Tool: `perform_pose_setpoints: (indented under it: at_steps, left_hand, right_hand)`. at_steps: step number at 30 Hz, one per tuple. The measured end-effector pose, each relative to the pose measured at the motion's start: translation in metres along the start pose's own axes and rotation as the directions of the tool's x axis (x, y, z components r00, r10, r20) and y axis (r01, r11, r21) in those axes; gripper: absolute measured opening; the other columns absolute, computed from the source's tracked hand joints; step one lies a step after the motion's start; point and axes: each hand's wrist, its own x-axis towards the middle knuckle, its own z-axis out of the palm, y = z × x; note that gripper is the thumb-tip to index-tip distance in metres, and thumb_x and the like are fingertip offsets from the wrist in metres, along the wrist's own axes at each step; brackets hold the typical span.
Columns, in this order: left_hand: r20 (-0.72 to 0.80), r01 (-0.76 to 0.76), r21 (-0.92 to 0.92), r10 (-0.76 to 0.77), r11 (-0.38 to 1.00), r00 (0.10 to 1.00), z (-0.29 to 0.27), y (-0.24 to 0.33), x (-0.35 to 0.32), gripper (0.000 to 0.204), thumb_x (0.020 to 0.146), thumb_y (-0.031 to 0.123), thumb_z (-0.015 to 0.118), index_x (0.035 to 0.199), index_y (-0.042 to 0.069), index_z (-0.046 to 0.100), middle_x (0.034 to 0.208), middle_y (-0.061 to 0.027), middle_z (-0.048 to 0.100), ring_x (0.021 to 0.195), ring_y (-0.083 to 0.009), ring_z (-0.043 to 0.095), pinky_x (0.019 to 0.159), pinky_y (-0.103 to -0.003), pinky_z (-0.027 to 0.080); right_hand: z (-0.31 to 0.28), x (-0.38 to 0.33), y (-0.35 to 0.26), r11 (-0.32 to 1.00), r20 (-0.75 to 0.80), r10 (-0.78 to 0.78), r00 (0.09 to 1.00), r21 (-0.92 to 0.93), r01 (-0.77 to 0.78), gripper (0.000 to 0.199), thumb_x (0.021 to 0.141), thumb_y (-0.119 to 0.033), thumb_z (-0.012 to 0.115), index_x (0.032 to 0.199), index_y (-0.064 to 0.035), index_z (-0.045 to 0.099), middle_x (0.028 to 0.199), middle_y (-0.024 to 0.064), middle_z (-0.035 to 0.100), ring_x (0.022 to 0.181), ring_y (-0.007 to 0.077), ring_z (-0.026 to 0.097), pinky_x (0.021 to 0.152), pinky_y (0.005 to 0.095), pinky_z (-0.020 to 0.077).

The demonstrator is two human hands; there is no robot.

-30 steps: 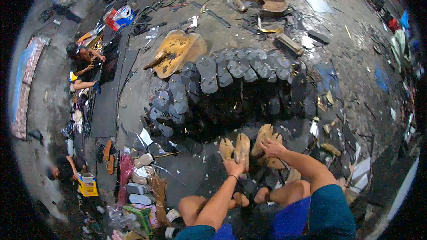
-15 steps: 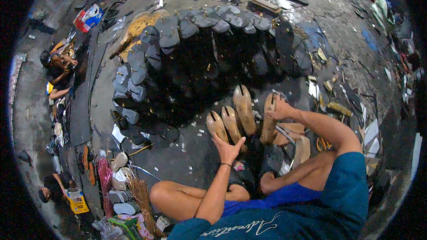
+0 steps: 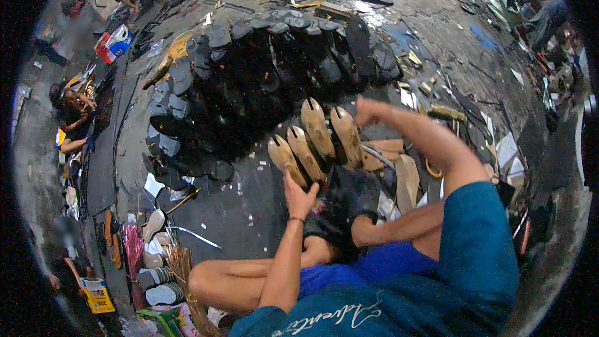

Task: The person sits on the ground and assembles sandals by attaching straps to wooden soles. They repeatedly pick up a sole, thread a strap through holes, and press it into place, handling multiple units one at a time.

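Observation:
Several pale wooden shoe lasts with slotted toes stand in a fan before me. My left hand (image 3: 302, 197) wraps round the near ends of the two left ones, a left last (image 3: 287, 161) and the one beside it (image 3: 306, 153), thumb on their right side. Two more, a middle last (image 3: 318, 128) and a right last (image 3: 347, 137), lean close to these. My right hand (image 3: 373, 112) is beside the toe of the right last, blurred; its fingers look curled, and whether they touch the wood is unclear.
A wide arc of dark sandals (image 3: 218, 34) lies beyond the lasts. At my right are a tan flat piece (image 3: 407, 181) and scraps. A straw broom (image 3: 181, 274) and stacked soles (image 3: 163, 293) are at lower left. A co-worker (image 3: 72, 109) sits far left.
The right last has shifted left against the others, and my right hand has moved up off its top. My left hand has closed round the two left lasts. The view has swung to the right.

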Motion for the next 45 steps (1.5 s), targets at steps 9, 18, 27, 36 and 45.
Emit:
perform_pose_setpoints:
  at_steps: [9,18,27,36,45]
  left_hand:
    - [0.153,-0.478,0.426,0.459,0.768,0.875,-0.163,0.077,0.127,0.059,0.079,0.028,0.071,0.126,-0.001,0.049,0.128,-0.0234,0.052,0.119,-0.0383,0.050,0.101,-0.040,0.041]
    - [0.670,0.035,0.687,-0.651,0.726,0.356,-0.284,-0.163,-0.065,0.036,0.081,0.034,0.067,0.101,0.004,0.069,0.100,-0.0203,0.068,0.093,-0.0344,0.066,0.082,-0.043,0.052]
    - [0.708,0.539,0.306,-0.566,0.785,0.422,-0.114,-0.052,-0.060,0.036,0.081,0.035,0.067,0.102,0.005,0.069,0.101,-0.0201,0.068,0.094,-0.0343,0.066,0.083,-0.043,0.052]
    - [0.696,0.601,0.192,-0.540,0.776,0.474,-0.096,-0.023,-0.017,0.037,0.081,0.035,0.067,0.104,0.006,0.069,0.101,-0.0200,0.068,0.094,-0.0342,0.066,0.084,-0.043,0.052]
    - [0.706,0.611,0.191,-0.540,0.768,0.458,-0.084,0.002,0.009,0.038,0.080,0.036,0.068,0.105,0.006,0.068,0.102,-0.0198,0.068,0.095,-0.0342,0.065,0.084,-0.043,0.052]
  right_hand:
    - [-0.197,-0.083,0.020,0.882,-0.221,-0.042,0.974,-0.467,-0.068,0.043,0.078,-0.023,0.064,0.111,0.0013,0.051,0.106,0.0259,0.062,0.103,0.0411,0.059,0.085,0.0485,0.0483]
    - [-0.097,0.027,0.010,0.873,0.008,-0.283,0.959,-0.413,0.261,0.044,0.081,-0.026,0.066,0.114,-0.0006,0.052,0.101,0.0232,0.064,0.099,0.0404,0.061,0.084,0.0479,0.0489]
    - [0.009,0.039,0.006,0.936,0.313,-0.292,0.904,-0.103,0.338,0.052,0.084,-0.029,0.065,0.122,0.0016,0.046,0.102,0.0242,0.062,0.099,0.0419,0.060,0.083,0.0480,0.0485]
    - [0.016,0.070,0.055,0.950,0.455,-0.209,0.866,-0.117,0.291,0.056,0.084,-0.032,0.065,0.125,0.0010,0.046,0.100,0.0208,0.064,0.095,0.0387,0.062,0.081,0.0455,0.0488]
    - [-0.001,0.080,0.053,0.972,0.466,-0.162,0.870,-0.077,0.223,0.046,0.083,-0.030,0.067,0.116,-0.0007,0.054,0.099,0.0205,0.065,0.095,0.0359,0.063,0.080,0.0441,0.0495]
